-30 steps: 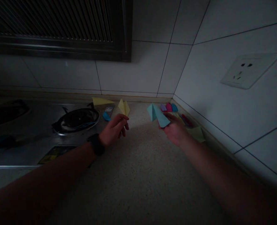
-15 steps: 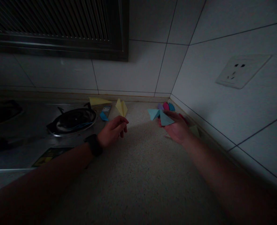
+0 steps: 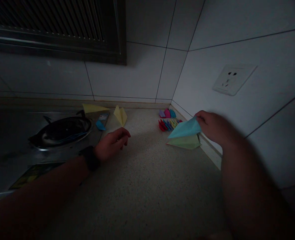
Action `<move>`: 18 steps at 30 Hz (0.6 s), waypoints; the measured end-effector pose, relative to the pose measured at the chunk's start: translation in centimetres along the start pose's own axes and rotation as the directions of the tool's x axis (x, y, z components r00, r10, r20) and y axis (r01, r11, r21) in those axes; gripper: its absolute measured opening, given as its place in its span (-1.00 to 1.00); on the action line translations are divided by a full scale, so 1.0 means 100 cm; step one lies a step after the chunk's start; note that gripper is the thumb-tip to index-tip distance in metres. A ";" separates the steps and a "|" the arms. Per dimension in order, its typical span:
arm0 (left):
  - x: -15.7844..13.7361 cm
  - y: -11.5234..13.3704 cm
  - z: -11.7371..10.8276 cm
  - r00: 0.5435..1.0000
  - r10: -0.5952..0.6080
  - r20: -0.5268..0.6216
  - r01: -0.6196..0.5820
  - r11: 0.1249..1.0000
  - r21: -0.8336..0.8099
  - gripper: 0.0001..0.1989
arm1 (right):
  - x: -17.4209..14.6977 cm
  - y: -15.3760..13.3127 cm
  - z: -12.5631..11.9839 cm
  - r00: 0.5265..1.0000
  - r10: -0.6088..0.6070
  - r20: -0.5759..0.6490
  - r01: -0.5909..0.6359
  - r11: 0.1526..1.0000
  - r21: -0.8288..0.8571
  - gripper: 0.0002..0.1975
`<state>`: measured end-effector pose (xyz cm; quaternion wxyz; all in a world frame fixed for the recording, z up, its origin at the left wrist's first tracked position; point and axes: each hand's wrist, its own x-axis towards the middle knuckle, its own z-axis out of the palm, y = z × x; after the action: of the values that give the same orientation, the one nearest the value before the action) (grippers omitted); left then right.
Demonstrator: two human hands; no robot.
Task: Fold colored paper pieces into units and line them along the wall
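My right hand [image 3: 213,128] pinches the back end of a light blue paper airplane [image 3: 186,127] beside the right wall. Just beneath it a pale green paper airplane [image 3: 184,142] lies on the counter, partly covered. My left hand [image 3: 113,141], with a dark band at the wrist, hovers over or rests on the counter, fingers loosely curled, nothing visible in them. Beyond it are a yellow paper airplane [image 3: 120,115] and a small blue folded paper [image 3: 100,125]. Another yellow paper airplane [image 3: 94,108] lies near the back wall.
In the corner sit several small folded pieces [image 3: 166,113] and a colourful row of folded pieces [image 3: 171,124]. A gas stove [image 3: 64,130] takes up the left side. A range hood [image 3: 62,50] hangs above it, and a socket [image 3: 233,79] is on the right wall.
My right hand has swung right and turned over, carrying the light blue paper airplane above the green one. The colourful row is now uncovered. My left hand stays curled near the yellow airplane.
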<state>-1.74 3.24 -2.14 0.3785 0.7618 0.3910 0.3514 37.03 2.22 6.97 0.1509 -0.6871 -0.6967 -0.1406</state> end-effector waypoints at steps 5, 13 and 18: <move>-0.001 0.001 -0.001 1.000 0.013 0.023 -0.015 0.997 0.073 -0.81 | 0.000 0.011 0.011 0.985 0.021 0.170 -0.022 1.000 0.004 -0.72; -0.001 0.003 -0.001 0.997 0.078 0.008 -0.078 0.973 0.215 -0.80 | 0.002 0.009 0.014 0.980 0.043 0.193 -0.056 0.996 0.066 -0.72; 0.000 0.000 -0.001 0.995 0.095 0.000 -0.093 0.971 0.221 -0.80 | 0.003 0.016 0.022 0.975 0.050 0.214 -0.049 0.999 -0.009 -0.71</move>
<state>-1.80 3.24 -2.08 0.2722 0.8149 0.3932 0.3275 38.62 3.42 5.10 0.0770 -0.7157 -0.6913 -0.0632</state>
